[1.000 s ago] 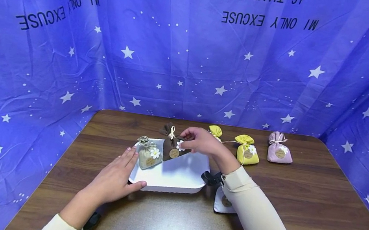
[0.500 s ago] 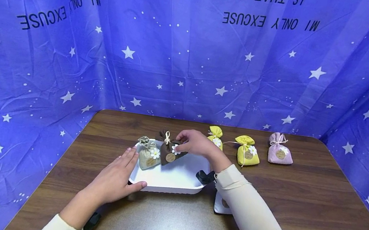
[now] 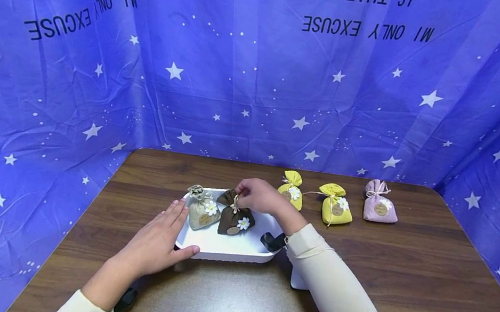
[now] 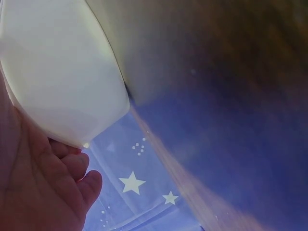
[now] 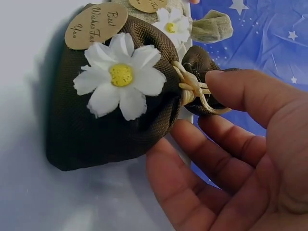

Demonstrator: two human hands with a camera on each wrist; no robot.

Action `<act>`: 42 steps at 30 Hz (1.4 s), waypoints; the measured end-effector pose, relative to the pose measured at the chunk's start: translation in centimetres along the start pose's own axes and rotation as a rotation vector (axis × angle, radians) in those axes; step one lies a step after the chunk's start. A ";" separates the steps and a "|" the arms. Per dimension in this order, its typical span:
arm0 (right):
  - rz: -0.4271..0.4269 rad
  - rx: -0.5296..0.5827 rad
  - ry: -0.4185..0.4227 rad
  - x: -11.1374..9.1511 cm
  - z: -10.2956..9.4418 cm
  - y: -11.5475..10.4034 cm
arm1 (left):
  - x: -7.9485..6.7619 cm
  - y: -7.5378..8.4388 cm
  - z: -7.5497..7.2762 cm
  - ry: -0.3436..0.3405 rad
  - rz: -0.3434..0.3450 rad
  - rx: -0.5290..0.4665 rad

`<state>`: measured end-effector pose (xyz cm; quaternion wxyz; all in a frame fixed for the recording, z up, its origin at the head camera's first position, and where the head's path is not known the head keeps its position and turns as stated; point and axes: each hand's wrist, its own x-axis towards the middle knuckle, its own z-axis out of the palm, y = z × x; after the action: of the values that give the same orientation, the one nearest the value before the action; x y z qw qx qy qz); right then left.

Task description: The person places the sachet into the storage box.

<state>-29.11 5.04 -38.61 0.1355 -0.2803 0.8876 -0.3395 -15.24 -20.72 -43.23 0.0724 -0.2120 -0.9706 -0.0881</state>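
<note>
A white tray [image 3: 241,246] sits on the table, and my left hand [image 3: 156,243] rests along its left side, fingers fairly straight and thumb by the front corner. The left wrist view shows those fingertips [image 4: 90,185] right at the tray's rim. Within the tray a brown drawstring sachet [image 3: 232,220] lies beside a beige linen sachet [image 3: 202,218]. My right hand [image 3: 263,199] pinches the brown one at its tied neck, thumb on the cream cord [image 5: 191,86]. A white daisy [image 5: 120,77] and a round paper label [image 5: 96,26] decorate its front.
Two yellow sachets [image 3: 336,212] stand on the wooden table [image 3: 406,276] behind and right of the tray. Farther right is a pink sachet [image 3: 380,208]. A white sachet [image 3: 298,279] is partly hidden under my right forearm. A blue star-patterned cloth [image 3: 262,71] surrounds the table.
The brown sachet has come down into the tray next to the beige one. My right hand has shifted from its side to its tied neck. The left hand has stayed put.
</note>
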 end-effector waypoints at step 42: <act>0.031 0.268 0.120 -8.5 -5.5 3.5 | -0.1 0.4 -0.2 -0.012 -0.016 -0.006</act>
<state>-26.08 15.07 -36.59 0.1234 -0.2253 0.8451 -0.4688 -15.01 -20.42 -43.03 0.0654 -0.2050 -0.9724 -0.0904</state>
